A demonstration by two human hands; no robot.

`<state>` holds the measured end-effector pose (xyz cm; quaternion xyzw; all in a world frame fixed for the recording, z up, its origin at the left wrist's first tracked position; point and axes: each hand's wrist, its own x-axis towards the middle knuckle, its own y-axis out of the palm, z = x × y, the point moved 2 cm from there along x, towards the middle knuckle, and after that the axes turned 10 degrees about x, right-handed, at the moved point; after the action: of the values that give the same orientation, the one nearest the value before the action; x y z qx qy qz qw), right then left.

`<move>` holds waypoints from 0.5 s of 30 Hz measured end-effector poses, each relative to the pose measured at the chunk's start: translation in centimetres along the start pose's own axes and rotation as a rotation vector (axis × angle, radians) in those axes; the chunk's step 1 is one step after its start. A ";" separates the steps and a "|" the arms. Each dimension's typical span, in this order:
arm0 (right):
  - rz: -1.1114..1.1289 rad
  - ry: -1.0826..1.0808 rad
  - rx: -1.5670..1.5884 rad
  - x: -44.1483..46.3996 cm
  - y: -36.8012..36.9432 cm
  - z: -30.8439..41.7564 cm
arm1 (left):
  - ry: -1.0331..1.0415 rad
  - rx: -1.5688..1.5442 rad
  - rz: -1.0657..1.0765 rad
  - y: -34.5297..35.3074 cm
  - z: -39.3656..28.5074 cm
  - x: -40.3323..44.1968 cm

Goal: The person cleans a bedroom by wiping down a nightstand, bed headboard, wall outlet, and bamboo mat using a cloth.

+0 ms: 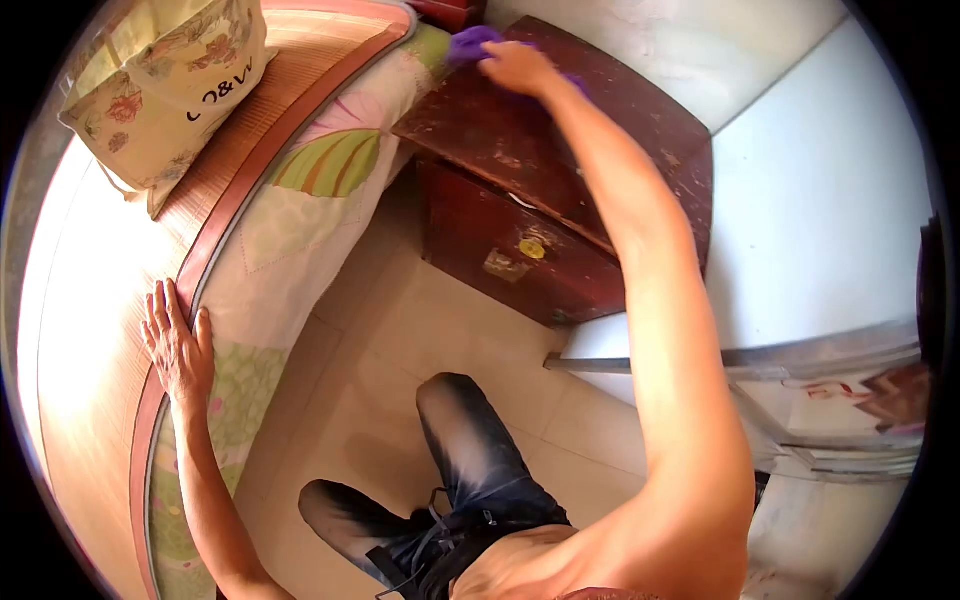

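While L hand (178,350) lies flat, fingers extended, nothing grasped, across edge of woven mat (180,232) on bed, R hand (515,68) reaches far fwd w/ arm nearly straight, grasping bunched purple cloth (470,44). Cloth sits at R hand's fingertips, over bed-side end of dk red cabinet (480,120); a bit more purple shows behind wrist. L palm prob. planted as prop for the lean; bunching likely keeps cloth under fingers. Floral bag (160,110) stands on mat, beyond L hand, apart from it.
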<state>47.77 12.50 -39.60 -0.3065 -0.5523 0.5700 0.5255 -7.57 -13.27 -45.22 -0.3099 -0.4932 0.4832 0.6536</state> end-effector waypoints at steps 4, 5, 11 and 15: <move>-0.076 -0.170 0.155 -4.0 0.5 7.3 | -0.020 0.027 0.019 0.5 0.3 -0.1; -0.106 -0.183 0.154 -5.3 0.5 8.3 | -0.019 0.048 0.007 1.3 0.6 -0.1; -0.349 -0.252 0.186 -13.4 -0.2 12.6 | -0.020 0.037 0.024 1.8 0.8 -0.1; -0.484 -0.148 0.079 -20.5 -1.7 13.7 | 0.012 0.025 -0.033 4.2 1.9 0.2</move>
<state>40.77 -11.19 -39.91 -0.1020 -0.6238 0.4698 0.6163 -10.70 -11.76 -48.23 -0.2965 -0.4881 0.4765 0.6685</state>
